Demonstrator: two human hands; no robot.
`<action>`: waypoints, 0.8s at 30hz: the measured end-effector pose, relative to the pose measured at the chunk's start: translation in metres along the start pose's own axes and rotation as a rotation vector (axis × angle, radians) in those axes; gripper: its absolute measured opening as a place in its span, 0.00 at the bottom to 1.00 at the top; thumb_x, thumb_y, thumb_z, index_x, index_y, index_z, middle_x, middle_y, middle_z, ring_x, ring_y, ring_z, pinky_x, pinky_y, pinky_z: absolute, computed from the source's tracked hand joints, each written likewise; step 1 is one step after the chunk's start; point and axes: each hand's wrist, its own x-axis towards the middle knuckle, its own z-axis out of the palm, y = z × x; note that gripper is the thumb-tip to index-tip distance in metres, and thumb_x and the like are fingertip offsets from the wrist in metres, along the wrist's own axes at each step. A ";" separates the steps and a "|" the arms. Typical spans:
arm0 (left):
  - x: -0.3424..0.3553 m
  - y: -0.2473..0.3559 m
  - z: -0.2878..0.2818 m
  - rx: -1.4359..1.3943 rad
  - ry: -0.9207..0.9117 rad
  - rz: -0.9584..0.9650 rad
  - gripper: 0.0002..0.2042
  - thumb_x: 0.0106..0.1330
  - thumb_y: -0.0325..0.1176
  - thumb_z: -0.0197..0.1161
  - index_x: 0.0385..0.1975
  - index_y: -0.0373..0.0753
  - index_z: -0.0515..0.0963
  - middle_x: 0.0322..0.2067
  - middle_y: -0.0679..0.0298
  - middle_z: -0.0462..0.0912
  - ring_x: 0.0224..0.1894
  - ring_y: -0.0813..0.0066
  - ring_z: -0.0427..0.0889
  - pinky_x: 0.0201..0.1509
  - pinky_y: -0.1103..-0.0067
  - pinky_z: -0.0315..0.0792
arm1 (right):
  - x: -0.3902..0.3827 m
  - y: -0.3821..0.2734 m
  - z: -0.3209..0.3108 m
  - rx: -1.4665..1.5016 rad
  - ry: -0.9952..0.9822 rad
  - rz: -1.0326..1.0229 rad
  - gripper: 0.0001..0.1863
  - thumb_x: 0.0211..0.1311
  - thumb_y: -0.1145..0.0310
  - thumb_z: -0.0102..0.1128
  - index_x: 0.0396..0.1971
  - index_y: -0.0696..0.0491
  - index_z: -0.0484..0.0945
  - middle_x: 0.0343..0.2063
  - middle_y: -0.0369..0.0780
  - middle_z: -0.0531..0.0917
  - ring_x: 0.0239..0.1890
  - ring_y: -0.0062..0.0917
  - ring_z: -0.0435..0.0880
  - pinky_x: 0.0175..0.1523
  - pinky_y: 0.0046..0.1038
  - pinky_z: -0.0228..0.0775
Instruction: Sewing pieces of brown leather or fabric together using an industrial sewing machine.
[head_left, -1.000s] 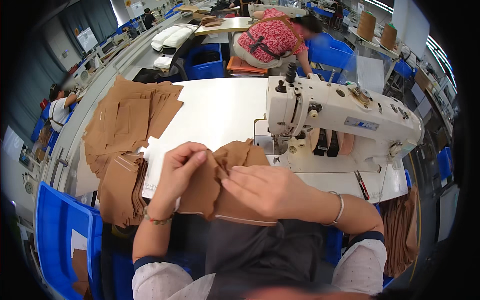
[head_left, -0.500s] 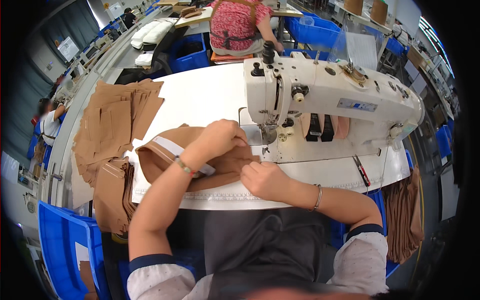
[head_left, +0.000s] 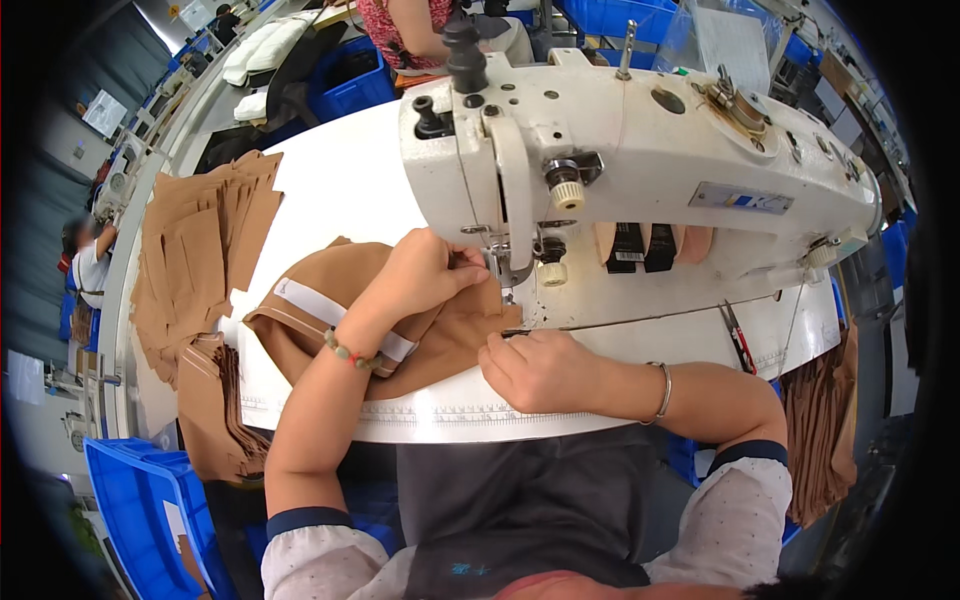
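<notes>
A brown fabric piece (head_left: 320, 262) lies partly folded on the white sewing table (head_left: 350, 180), its right end close to the needle area of a white sewing machine (head_left: 620, 150). Across it runs a white strip (head_left: 308, 300), partly covered by my left wrist. My left hand (head_left: 425, 275) pinches the fabric just left of the presser foot (head_left: 510, 270). Closer to me, my right hand (head_left: 540, 370) is curled closed at the fabric's right edge. Something small and dark shows by its fingertips; what it grips is hidden.
Stacked brown cut pieces (head_left: 190, 240) cover the table's left side, with another bundle (head_left: 215, 410) hanging over the edge. Red-and-black thread snips (head_left: 738, 338) lie at right. A blue bin (head_left: 150, 510) stands lower left. Beyond the machine sits another person (head_left: 420, 30).
My view has moved closer to the machine, which looks larger. The fabric is spread flatter, showing more of the white strip. My right hand now sits slightly apart from my left.
</notes>
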 end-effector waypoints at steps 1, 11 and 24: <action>0.002 0.001 0.000 -0.033 0.012 0.000 0.14 0.61 0.26 0.78 0.44 0.30 0.84 0.38 0.61 0.89 0.40 0.73 0.84 0.47 0.74 0.80 | -0.001 0.001 -0.001 -0.026 -0.039 -0.013 0.14 0.50 0.70 0.65 0.37 0.60 0.85 0.36 0.45 0.89 0.24 0.20 0.82 0.24 0.21 0.71; 0.005 0.012 0.005 -0.037 0.148 0.091 0.17 0.60 0.25 0.76 0.49 0.32 0.84 0.44 0.53 0.89 0.48 0.59 0.87 0.53 0.68 0.80 | 0.002 0.007 -0.004 -0.039 -0.073 0.008 0.13 0.52 0.68 0.63 0.35 0.59 0.85 0.34 0.46 0.88 0.23 0.21 0.82 0.25 0.21 0.71; 0.012 0.005 0.011 -0.034 0.193 0.116 0.14 0.59 0.24 0.73 0.46 0.34 0.86 0.42 0.52 0.90 0.46 0.55 0.89 0.51 0.67 0.81 | 0.002 0.013 0.000 -0.062 0.000 0.035 0.09 0.50 0.68 0.64 0.25 0.59 0.81 0.25 0.44 0.83 0.21 0.24 0.80 0.24 0.24 0.70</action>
